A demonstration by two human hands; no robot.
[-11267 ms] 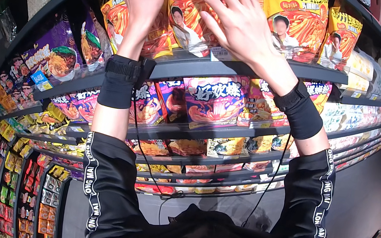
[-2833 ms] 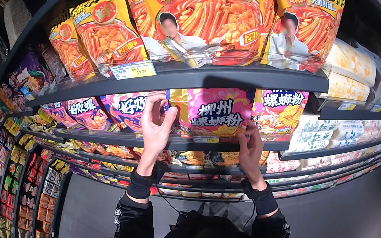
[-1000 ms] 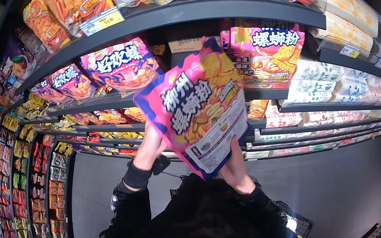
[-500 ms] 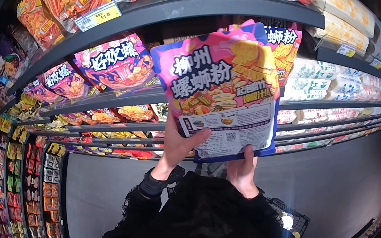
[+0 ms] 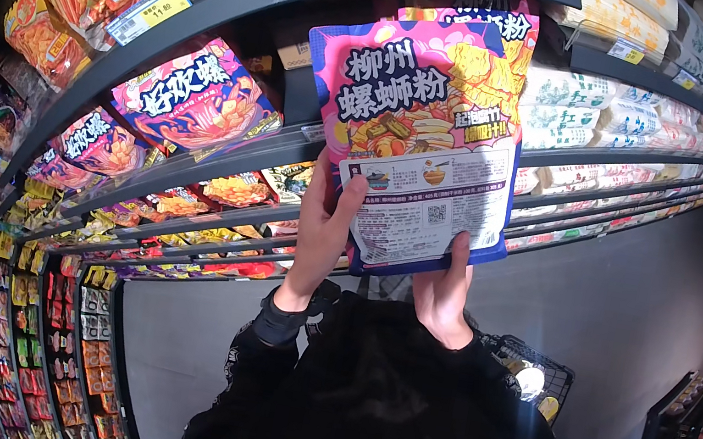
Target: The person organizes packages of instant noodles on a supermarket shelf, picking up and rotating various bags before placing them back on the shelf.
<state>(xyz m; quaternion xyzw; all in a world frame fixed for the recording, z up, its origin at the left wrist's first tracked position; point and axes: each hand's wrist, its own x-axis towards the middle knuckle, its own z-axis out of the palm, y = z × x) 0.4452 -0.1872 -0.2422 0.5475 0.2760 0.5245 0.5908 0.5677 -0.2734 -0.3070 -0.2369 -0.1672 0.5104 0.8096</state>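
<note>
Left hand [image 5: 323,235], right hand [image 5: 446,300] on pink packet [image 5: 416,142] with printed label [image 5: 423,208]

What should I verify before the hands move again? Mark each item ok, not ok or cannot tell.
1. Left hand on the bag: ok, thumb over the front near the left edge.
2. Right hand on the bag: ok, thumb on the lower front.
3. Bag's printed side toward the camera: ok, upright and slightly tilted.
4. One hand free: not ok, both are on the bag.
5. Bag clear of the shelf: cannot tell, they overlap in this view.
6. Room in the basket: cannot tell, the right sleeve hides part of it.
</note>
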